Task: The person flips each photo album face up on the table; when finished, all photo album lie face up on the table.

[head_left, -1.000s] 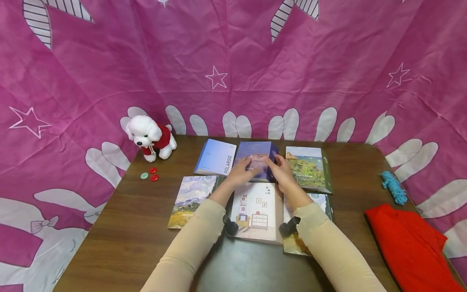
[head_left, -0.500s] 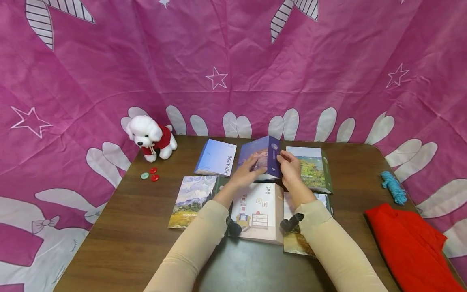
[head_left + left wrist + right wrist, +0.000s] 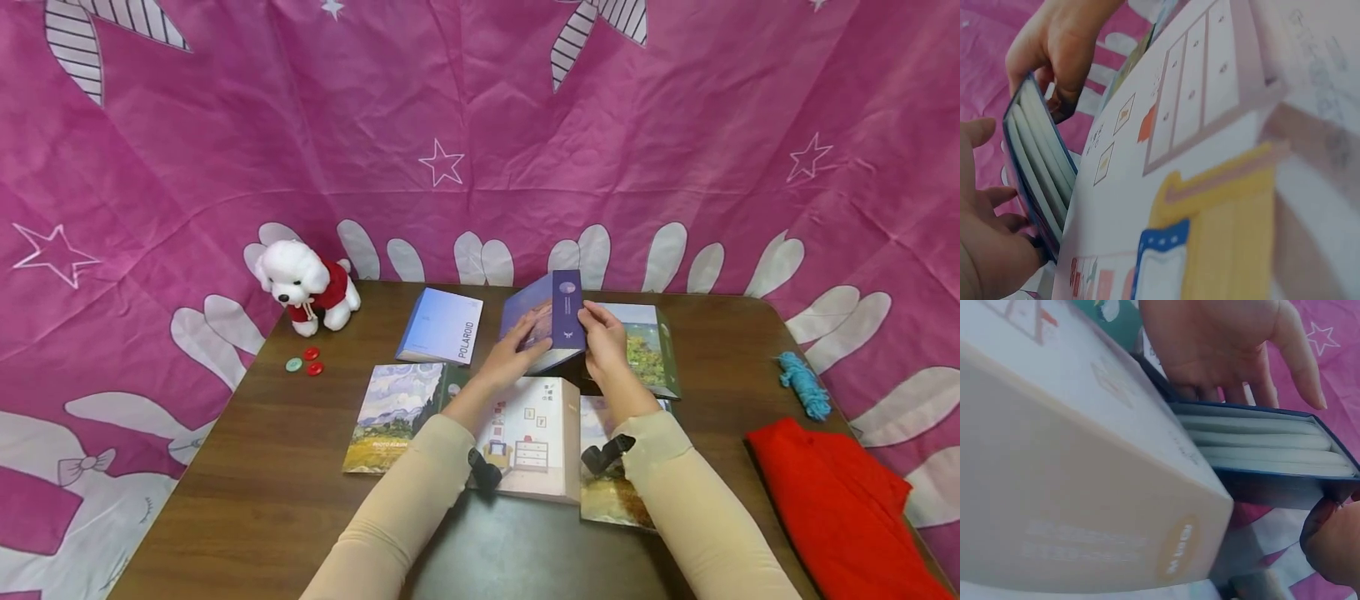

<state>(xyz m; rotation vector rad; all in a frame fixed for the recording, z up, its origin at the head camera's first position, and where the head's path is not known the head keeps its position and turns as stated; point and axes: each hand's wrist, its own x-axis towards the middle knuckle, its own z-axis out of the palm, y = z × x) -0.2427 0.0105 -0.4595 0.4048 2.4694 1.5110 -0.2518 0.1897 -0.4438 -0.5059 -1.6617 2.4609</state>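
Observation:
A dark blue photo album (image 3: 558, 321) stands tilted on its lower edge at the middle back of the table, spine toward me. My right hand (image 3: 604, 339) grips its spine side, fingers curled over the edge. The straight fingers of my left hand (image 3: 516, 352) lie flat against its picture cover. In the left wrist view the album's page edges (image 3: 1036, 172) show between my left hand (image 3: 985, 253) and right hand (image 3: 1060, 44). From the right wrist, the album (image 3: 1260, 447) sits just beyond a white album (image 3: 1072, 475), with my left hand (image 3: 1222, 344) behind it.
Around it lie a white room-picture album (image 3: 536, 433), a Polaroid album (image 3: 442, 327), a wheat-field album (image 3: 390, 406), a green coast album (image 3: 648, 350) and another under my right forearm. Plush dog (image 3: 303, 283), buttons (image 3: 303, 365), blue yarn (image 3: 806, 385) and red cloth (image 3: 832, 500) sit at the sides.
The blue album lay flat under both hands; it has been raised onto its lower edge, spine turned toward me. My right hand moved onto the spine.

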